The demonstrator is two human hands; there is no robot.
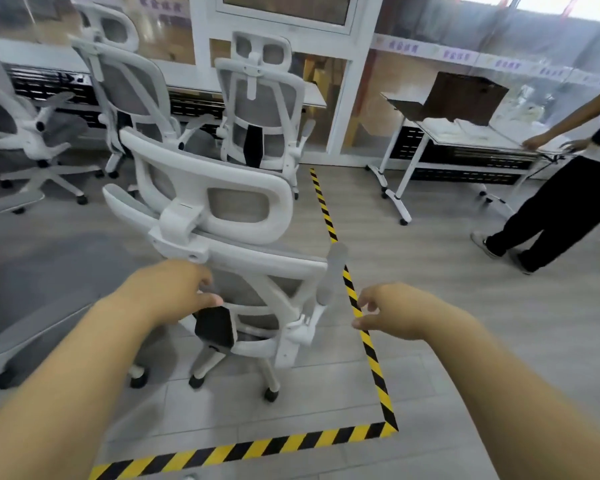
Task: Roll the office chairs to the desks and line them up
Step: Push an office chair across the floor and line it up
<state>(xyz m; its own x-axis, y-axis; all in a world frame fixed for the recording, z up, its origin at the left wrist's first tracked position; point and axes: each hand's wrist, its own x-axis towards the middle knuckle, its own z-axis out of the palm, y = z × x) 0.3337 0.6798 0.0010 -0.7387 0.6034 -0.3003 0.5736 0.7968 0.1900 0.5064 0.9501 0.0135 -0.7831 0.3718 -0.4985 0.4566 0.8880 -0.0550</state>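
A white office chair with a grey mesh back and headrest stands right in front of me, its back towards me and its castors on the grey floor. My left hand rests against the chair's backrest just below the headrest, fingers curled on the frame. My right hand hovers free to the right of the chair's folded-up armrest, fingers apart and holding nothing. Three more white chairs stand in a row at the long white desk behind it.
Yellow-black hazard tape marks a floor corner right of the chair. A wheeled white table carrying a brown box stands at back right, with another person leaning on it. Part of a grey chair sits at my left.
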